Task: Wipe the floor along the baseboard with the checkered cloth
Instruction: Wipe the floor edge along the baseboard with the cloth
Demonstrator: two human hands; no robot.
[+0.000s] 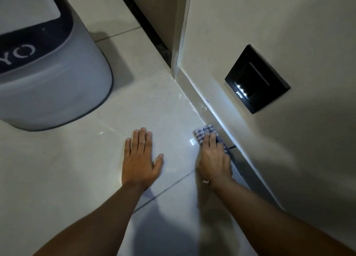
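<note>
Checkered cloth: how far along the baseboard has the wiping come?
Done: cannot tell. In hand: the right hand presses the checkered cloth on the floor against the baseboard; the left hand lies flat. Left: white smears ahead, toward the corner.

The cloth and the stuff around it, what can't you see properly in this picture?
Head view only:
- Checkered cloth: mostly hidden under the right hand; its full size is unclear.
- Floor under the left hand: covered by the flat palm.
- Grey bin: cut off by the left and top edges, so its lettering is incomplete.
- Black wall plate: the small print is too tiny to read.
- Baseboard: the near end is in shadow.
</note>
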